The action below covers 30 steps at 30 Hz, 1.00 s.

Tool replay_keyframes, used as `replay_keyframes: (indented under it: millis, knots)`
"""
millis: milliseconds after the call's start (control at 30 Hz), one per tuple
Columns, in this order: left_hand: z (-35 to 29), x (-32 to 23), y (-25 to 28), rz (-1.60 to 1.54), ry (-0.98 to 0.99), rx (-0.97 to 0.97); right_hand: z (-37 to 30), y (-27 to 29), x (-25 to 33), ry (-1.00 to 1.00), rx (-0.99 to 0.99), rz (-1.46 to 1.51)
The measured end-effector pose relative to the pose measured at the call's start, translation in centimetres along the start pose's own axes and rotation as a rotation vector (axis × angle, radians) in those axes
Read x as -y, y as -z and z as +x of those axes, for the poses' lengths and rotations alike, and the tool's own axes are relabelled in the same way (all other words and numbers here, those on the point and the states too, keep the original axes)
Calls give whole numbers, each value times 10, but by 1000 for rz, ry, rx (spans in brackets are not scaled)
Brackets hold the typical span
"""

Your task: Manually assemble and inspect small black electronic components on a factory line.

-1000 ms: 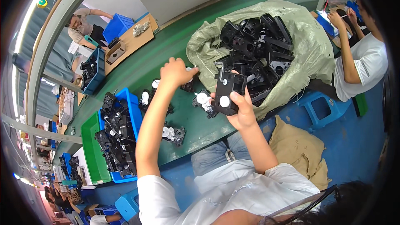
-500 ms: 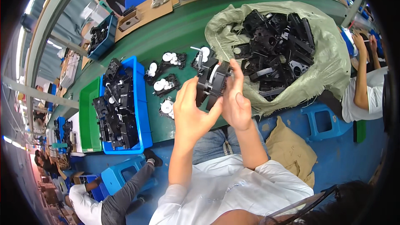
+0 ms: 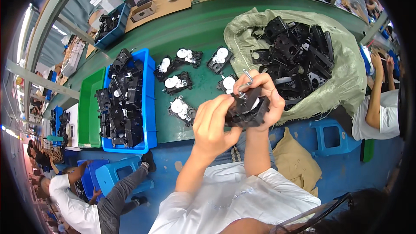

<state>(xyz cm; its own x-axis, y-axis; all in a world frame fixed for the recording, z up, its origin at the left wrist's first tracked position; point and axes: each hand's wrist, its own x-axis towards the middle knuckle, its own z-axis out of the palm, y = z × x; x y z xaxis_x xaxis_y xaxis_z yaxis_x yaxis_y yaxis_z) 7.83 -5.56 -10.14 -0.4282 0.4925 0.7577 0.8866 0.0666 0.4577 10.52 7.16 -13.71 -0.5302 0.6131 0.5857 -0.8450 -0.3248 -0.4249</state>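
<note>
Both hands hold a black plastic gear assembly (image 3: pixel 248 116) in front of me, above the bench's near edge. It has a white toothed gear at its side and a bent metal rod (image 3: pixel 248 76) on top. My left hand (image 3: pixel 212 123) grips the assembly's left side, thumb below and fingers above. Around the right side curls my right hand (image 3: pixel 269 97), its upper fingers bent near the rod. On the green bench (image 3: pixel 203 30) beyond lie several similar black assemblies with white gears (image 3: pixel 177 82), one of them partly hidden by my right hand.
A woven sack (image 3: pixel 242 28) full of black plastic parts stands at right. A blue bin (image 3: pixel 150 104) heaped with black assemblies sits left, beside a green tray (image 3: pixel 89 119). Blue stools (image 3: pixel 327 136) stand on the floor. Other people work around the bench.
The assembly has turned over in my hands and moved right and slightly lower. My right hand has gone from a flat palm against its side to fingers curled around it.
</note>
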Motion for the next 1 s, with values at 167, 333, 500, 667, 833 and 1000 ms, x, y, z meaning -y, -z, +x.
replay_keyframes:
  millis: [167, 333, 500, 667, 833, 1000]
  knots:
    - [-1, -5, 2, 61, -47, -81, 4, -12, -3, 39, 19, 131]
    - [-3, 7, -1, 103, -141, -198, 2, -23, -7, -73, -156, 128]
    - [-4, 6, 1, 117, -85, -147, 3, -33, -3, -127, -303, 63]
    - [-7, 14, 1, 105, -71, -128, 4, -18, -14, -150, -126, 192]
    - [-15, 20, 8, 27, 16, -191, 6, -26, -24, -189, -74, 129]
    - [-15, 33, 23, 102, 10, -270, 9, -22, -56, -283, 76, 236]
